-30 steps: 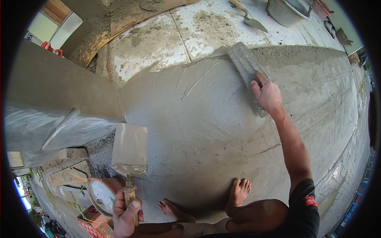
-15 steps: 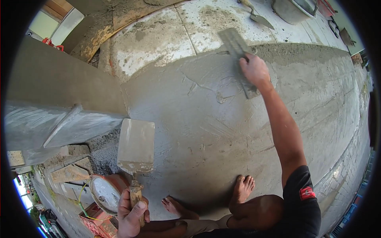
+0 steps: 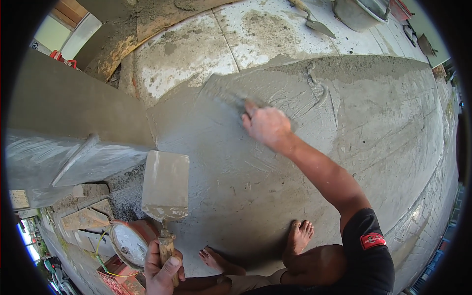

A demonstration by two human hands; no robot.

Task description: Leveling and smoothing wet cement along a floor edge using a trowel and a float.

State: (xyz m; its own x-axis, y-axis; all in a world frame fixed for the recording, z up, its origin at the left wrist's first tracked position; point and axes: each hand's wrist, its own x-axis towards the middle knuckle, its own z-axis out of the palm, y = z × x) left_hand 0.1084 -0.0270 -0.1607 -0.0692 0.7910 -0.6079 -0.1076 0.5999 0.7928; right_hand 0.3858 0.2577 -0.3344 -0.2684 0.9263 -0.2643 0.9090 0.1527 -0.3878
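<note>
My left hand point(image 3: 163, 269) grips the wooden handle of a square trowel point(image 3: 165, 179), its cement-smeared blade held flat and pointing away from me beside the low grey rendered wall point(image 3: 69, 98). My right hand point(image 3: 265, 123) is wrapped round a float point(image 3: 226, 97), blurred by motion, on the wet grey cement point(image 3: 206, 147); its fingers partly hide the tool and it slants toward the upper left. Smeared ridges and streaks mark the cement around it, and its ragged upper edge borders dirty white tiles point(image 3: 182, 44).
My bare feet point(image 3: 300, 236) stand on the cement. At lower left are a bucket point(image 3: 129, 243), a red crate point(image 3: 120, 280), a thin yellow cord and broken slabs point(image 3: 83, 221). At the top lie a pointed trowel point(image 3: 319, 28), a grey tub point(image 3: 356, 17) and a cement-caked board point(image 3: 162, 24).
My right hand and float have swept left and down from the upper right, leaving a curved ridge of cement behind. My left hand and trowel have stayed nearly still.
</note>
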